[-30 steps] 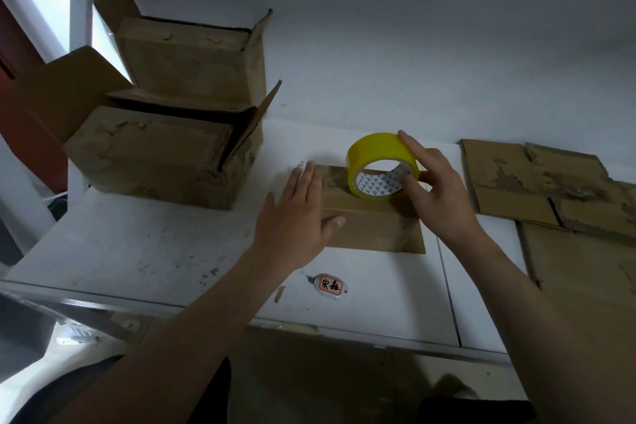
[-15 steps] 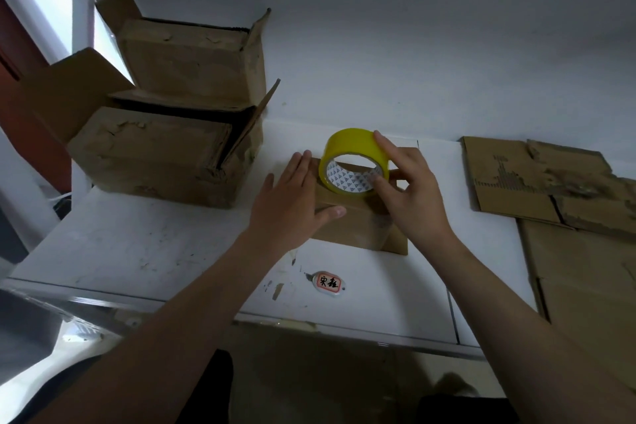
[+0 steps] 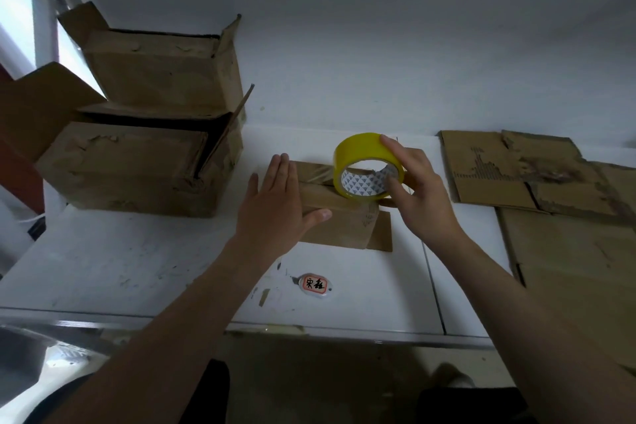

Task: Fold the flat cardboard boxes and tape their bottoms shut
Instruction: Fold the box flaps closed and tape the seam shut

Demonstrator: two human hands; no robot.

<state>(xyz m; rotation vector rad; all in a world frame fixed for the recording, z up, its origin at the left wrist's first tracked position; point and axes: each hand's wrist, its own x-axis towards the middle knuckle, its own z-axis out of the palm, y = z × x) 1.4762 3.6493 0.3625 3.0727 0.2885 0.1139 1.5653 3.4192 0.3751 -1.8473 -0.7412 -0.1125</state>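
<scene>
Cardboard sheets (image 3: pixel 568 251) lie flat along the right edge of the surface (image 3: pixel 137 258). Mid-surface, our right grip (image 3: pixel 420 193) pinches the tape roll (image 3: pixel 358 148) (thumb inside the core) atop the small box (image 3: pixel 340 224); our left grip (image 3: pixel 272 213), held flat and straight, presses the box's left end.

A folded box (image 3: pixel 339 217) sits in the middle of the tabletop (image 3: pixel 137 268) with the tape roll (image 3: pixel 356 148) standing on its top. The left hand (image 3: pixel 272 203) lies on the box's left end, and the right hand (image 3: pixel 420 196) grips the roll from the right. At the left rear stand stacked boxes (image 3: pixel 137 162), flat cardboard (image 3: pixel 564 217) lies to the right, and a small tag (image 3: pixel 314 285) lies before the box.
</scene>
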